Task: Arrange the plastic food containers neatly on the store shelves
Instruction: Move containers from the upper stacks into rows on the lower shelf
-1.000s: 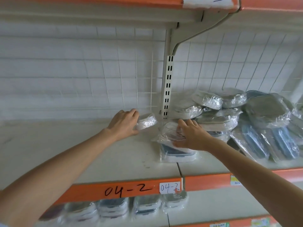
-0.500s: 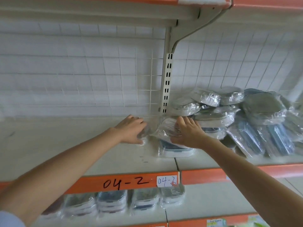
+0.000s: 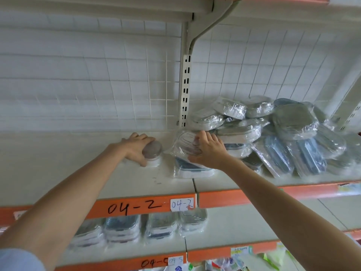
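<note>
Both hands are stretched out over the middle shelf (image 3: pixel 58 173). A small round container (image 3: pixel 153 153) with a grey lid, wrapped in clear film, is gripped by the left hand (image 3: pixel 134 148), whose fingers are curled over its left side while it stands on the shelf surface. Just right of it, a clear rectangular container (image 3: pixel 185 145) in a plastic bag is held tilted by the right hand (image 3: pixel 210 151), with the fingers curled over its right edge and the thumb underneath. It is propped on a flat blue-and-white container (image 3: pixel 192 170) that lies on the shelf below it.

Farther right, a loose pile of wrapped containers (image 3: pixel 283 133) is heaped against the far wire grid backing (image 3: pixel 97 85), some leaning and overlapping. A slotted upright post (image 3: pixel 185 89) is seen behind the hands. The near orange shelf edge (image 3: pixel 244 196) is marked "04-2" by hand, with a small white label (image 3: pixel 182 204) beside it. On the shelf below, wrapped containers are stacked in a row (image 3: pixel 140 227).
</note>
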A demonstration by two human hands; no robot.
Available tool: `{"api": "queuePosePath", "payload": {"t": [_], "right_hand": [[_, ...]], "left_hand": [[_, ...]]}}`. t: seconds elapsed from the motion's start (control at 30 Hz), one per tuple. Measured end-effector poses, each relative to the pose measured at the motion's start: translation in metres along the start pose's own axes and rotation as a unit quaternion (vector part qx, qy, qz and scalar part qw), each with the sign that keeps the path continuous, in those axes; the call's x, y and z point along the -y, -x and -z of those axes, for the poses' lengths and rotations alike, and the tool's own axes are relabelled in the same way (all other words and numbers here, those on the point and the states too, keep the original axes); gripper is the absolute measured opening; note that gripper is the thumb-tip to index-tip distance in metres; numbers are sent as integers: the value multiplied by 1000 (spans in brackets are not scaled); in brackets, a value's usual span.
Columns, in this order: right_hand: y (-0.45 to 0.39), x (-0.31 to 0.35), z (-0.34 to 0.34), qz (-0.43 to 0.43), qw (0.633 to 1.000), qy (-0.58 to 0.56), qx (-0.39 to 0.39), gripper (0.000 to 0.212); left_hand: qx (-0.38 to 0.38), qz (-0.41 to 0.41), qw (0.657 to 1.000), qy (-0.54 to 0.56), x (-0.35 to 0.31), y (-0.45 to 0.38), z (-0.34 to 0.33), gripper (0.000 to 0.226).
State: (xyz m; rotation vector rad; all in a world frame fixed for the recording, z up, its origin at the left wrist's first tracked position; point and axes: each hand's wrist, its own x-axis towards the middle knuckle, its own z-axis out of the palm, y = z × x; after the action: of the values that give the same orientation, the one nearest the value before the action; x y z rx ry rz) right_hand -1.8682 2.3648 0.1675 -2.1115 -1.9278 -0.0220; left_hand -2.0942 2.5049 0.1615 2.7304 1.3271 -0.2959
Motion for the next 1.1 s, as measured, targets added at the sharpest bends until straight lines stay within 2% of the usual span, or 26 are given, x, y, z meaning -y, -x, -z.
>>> {"api": "queuePosePath", "payload": {"t": [0.17, 0.37, 0.47, 0.67, 0.83, 1.1], "right_hand": [[27, 1, -5, 60, 993, 53, -90, 77], [61, 7, 5, 117, 984, 52, -120, 95], [85, 5, 12, 144, 982, 53, -110, 94], [140, -9, 8, 180, 980, 40, -68, 94], [187, -25, -15, 195, 980, 29, -15, 92], [229, -55, -70, 182, 978, 18, 95, 91]], "left_hand": [[-159, 53, 986, 17, -7, 42, -15, 94], [-341, 80, 937, 13, -36, 90, -20, 92], [-376, 79, 923, 11, -55, 115, -22, 93], [-354, 80, 932, -11, -104, 165, -50, 94], [-276, 85, 955, -72, -128, 200, -84, 99], [-151, 57, 986, -33, -152, 208, -153, 98]]}}
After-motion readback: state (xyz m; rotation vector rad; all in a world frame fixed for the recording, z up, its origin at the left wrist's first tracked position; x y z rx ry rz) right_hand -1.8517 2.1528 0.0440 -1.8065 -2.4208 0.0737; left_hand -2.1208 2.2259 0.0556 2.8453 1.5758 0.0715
